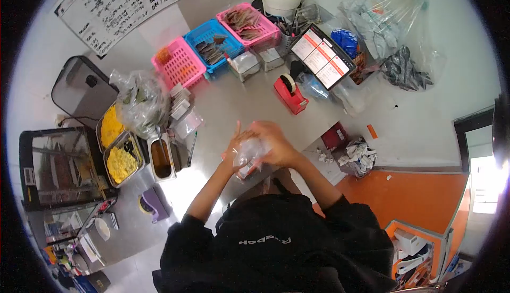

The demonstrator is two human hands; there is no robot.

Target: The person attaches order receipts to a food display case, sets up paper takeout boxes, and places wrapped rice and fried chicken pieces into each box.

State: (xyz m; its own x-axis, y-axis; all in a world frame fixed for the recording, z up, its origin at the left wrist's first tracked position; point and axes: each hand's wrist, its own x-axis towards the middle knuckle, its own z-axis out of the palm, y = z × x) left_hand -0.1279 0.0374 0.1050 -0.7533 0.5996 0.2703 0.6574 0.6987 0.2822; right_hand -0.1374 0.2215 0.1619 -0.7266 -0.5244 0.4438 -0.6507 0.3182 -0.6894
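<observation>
Bare hands meet on a clear bag beneath a handwritten wall board

Head view: The clear plastic bag [248,151] is at the centre of the frame, between the person's two hands, which are close together. The right hand [275,143] is curled over the bag's upper right; the left hand [232,146] lies against its left side, though whether those fingers grip cannot be told. A reddish patch, perhaps a label, shows at the bag's lower end, too small to read.

At lower centre, the black shirt [276,261] carries pale lettering, upside down in the frame, that seems to read "Reebok". At upper left, the whiteboard [127,6] holds slanting lines of handwriting; "Test" and "15:00" can be made out near its right end, the rest being blurred. At upper right of centre, the tablet [323,57] shows white panels with orange bands, their text too fine to read. A small white label [29,176] sits on the dark case [66,165] at far left, likewise illegible.

The red tape dispenser [291,95] stands on the steel table [228,102] above and right of the hands, apart from them.
</observation>
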